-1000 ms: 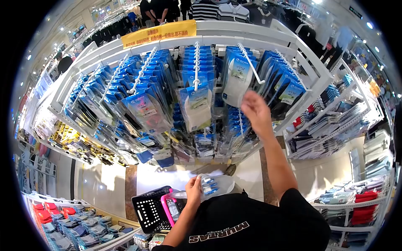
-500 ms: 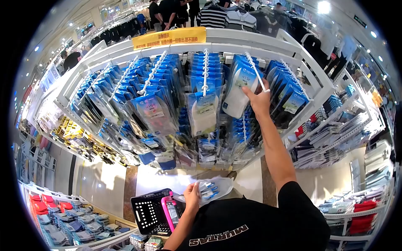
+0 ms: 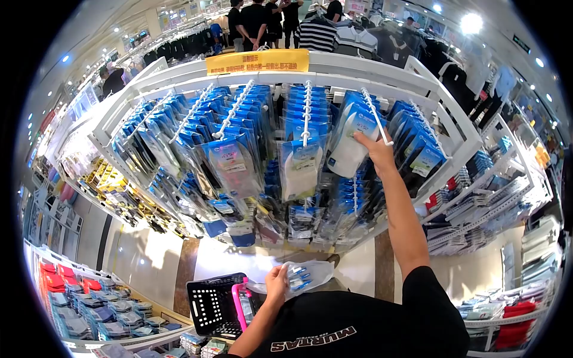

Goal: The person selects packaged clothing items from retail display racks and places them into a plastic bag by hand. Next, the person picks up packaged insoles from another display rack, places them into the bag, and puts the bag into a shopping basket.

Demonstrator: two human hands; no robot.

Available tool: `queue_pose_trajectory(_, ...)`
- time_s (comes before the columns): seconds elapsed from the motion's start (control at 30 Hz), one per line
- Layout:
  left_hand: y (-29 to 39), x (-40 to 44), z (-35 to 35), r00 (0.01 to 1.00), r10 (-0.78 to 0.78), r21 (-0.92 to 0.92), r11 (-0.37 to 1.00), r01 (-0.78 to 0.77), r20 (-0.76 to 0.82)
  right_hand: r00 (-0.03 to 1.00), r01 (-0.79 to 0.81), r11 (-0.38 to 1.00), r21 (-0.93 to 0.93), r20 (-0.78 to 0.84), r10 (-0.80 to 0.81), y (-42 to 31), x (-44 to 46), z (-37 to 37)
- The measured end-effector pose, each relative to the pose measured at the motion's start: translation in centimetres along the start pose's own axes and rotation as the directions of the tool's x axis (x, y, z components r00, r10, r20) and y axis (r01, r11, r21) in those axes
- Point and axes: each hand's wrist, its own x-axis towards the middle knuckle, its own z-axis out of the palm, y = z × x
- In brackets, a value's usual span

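Note:
With thumb on its front, my right hand (image 3: 380,154) grips the edge of a blue and white sock package (image 3: 352,143), which hangs near a white hook (image 3: 375,113) on the rack. The fingers behind the package are partly hidden. Low in the view, my left hand (image 3: 276,283) is closed on a clear plastic bag (image 3: 311,277) with small blue and white pieces in it. Beside that hand is a black basket (image 3: 209,307) with a pink handle (image 3: 240,304).
More blue packages (image 3: 233,161) hang on the white rack (image 3: 441,107) under a yellow sign (image 3: 258,61). Folded goods lie on a shelf (image 3: 107,313) at lower left and another (image 3: 507,304) at lower right. Several people (image 3: 255,24) stand at the back.
My right hand has moved from below the package onto its right edge and now grips it. The view has shifted, so the rack appears lower. My left hand still holds the bag.

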Motion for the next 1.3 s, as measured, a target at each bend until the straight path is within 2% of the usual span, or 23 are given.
queue_pose_trajectory(0.57, 0.0, -0.4, 0.1, 1.0, -0.026, -0.005, 1.0, 0.026, 0.001, 0.983, -0.114, 0.991, 0.077, 0.156, 0.101, -0.6, -0.2, -1.4)
queue_pose_trajectory(0.77, -0.4, -0.3, 0.0, 0.999, -0.03, -0.001, 1.0, 0.03, 0.011, 0.984, -0.151, 0.985, 0.08, 0.111, 0.141, 0.1, -0.2, -2.2)
queue_pose_trajectory(1.07, 0.3, -0.8, 0.0, 0.998, -0.055, 0.008, 0.998, 0.055, 0.005, 0.991, -0.087, 0.989, 0.115, 0.108, 0.075, -3.5, -2.5, -2.2)
queue_pose_trajectory(1.3, 0.4, -0.6, 0.1, 0.999, -0.053, 0.025, 0.998, 0.053, -0.002, 0.986, -0.072, 0.997, -0.027, 0.152, 0.075, -6.3, -6.7, -3.9)
